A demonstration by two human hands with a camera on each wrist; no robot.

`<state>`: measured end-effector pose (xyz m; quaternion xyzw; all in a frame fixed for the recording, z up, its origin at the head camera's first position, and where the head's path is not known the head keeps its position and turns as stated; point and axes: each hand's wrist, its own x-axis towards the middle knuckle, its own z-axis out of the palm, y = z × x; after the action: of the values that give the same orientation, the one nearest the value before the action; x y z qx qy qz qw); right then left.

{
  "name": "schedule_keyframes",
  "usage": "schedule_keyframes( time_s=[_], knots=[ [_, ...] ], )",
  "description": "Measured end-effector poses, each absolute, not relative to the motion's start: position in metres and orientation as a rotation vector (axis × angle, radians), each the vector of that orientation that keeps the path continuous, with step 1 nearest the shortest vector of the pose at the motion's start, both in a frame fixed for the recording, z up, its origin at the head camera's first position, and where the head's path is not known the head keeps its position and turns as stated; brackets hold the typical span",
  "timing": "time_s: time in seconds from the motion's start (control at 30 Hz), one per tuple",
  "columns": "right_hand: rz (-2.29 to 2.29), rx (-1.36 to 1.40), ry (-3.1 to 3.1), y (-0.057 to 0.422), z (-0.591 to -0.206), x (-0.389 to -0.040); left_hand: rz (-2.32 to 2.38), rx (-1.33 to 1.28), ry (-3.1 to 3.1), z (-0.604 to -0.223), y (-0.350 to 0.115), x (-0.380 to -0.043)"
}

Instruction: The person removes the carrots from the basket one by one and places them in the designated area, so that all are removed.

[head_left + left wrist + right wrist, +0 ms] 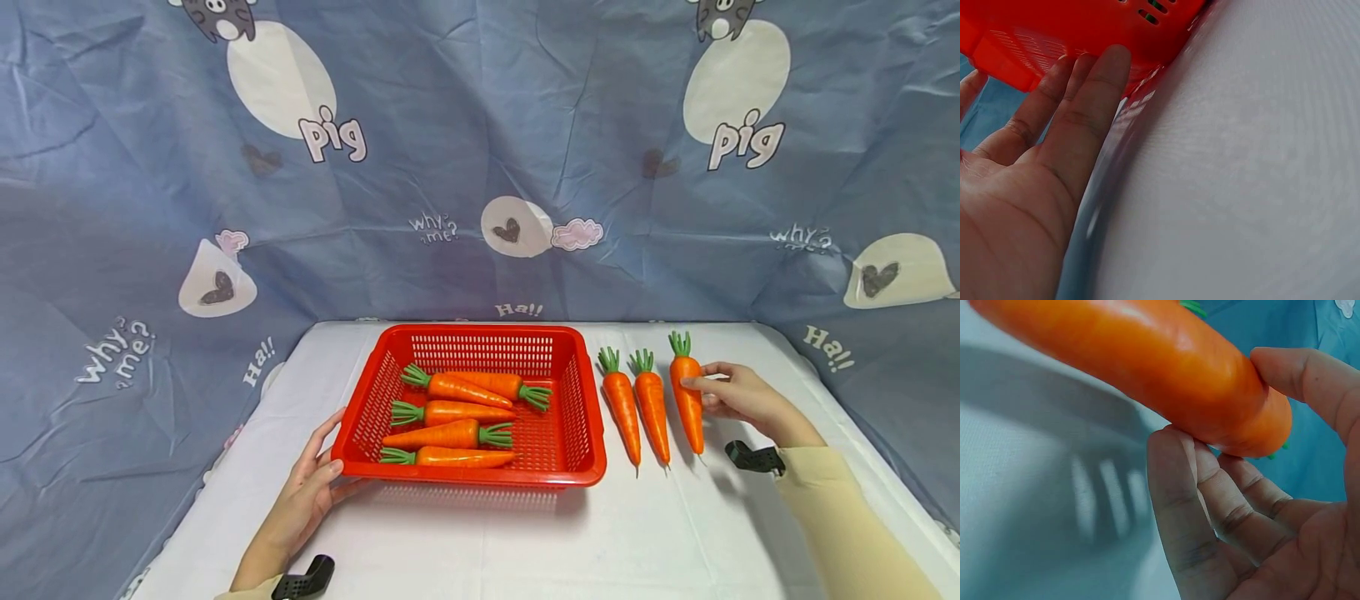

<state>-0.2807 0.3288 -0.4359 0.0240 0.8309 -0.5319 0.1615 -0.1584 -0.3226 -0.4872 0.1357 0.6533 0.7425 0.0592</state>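
Observation:
My right hand (742,402) pinches an orange carrot (686,392) with a green top, thumb on one side and fingers on the other. In the right wrist view this carrot (1166,369) is above the white cloth, with a shadow below. At the front left corner of a red plastic basket (592,400), my left hand (303,492) holds on, its thumb at the rim. The left wrist view has its fingers (1094,106) against the basket's outer wall (1085,31). Several carrots (465,412) lie crosswise inside the basket, tops pointing both ways.
Two more carrots, one near the basket (621,408) and one beside it (652,408), lie on the white tablecloth (480,542), green tops away from me. A blue printed cloth (420,167) hangs behind and around the table.

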Motion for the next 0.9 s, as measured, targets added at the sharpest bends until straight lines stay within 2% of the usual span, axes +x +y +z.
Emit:
schedule_keyframes(
  time_s=[0.9],
  knots=[
    [-1.345, 0.1, 2.414, 0.325, -0.447, -0.283, 2.238, 0.403, 1.983, -0.486, -0.323, -0.158]
  ],
)
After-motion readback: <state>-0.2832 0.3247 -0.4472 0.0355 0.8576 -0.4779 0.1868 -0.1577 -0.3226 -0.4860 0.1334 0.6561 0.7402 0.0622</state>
